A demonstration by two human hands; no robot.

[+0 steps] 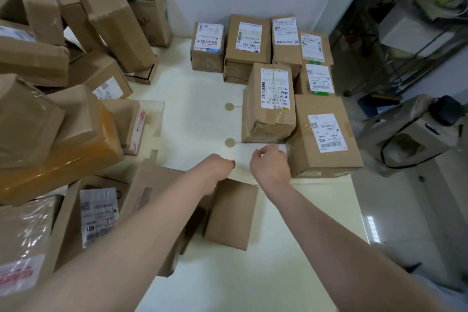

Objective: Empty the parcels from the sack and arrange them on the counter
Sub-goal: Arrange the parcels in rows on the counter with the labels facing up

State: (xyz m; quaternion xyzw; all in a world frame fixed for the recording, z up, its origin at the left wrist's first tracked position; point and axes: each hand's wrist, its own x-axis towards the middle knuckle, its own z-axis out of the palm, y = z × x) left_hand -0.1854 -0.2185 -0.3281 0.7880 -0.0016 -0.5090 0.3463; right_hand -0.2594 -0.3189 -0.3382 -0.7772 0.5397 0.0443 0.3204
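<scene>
Evidently a white parcel point(244, 162) between two curled hands

White parcel lies flat on the counter point(197, 119), long axis running roughly left to right, its right end just beside a labelled box point(326, 134). Left hand point(219, 167) sits at its left edge, fingers curled under. Right hand point(269, 163) lies over its right part, fingers bent, thumb close to the fingertips. Whether either hand actually grips it, I cannot tell. A brown box point(231, 213) lies just nearer, under the forearms

I stretch my left hand point(218, 168) and right hand point(270, 165) forward side by side, backs up, fingers curled under.
</scene>
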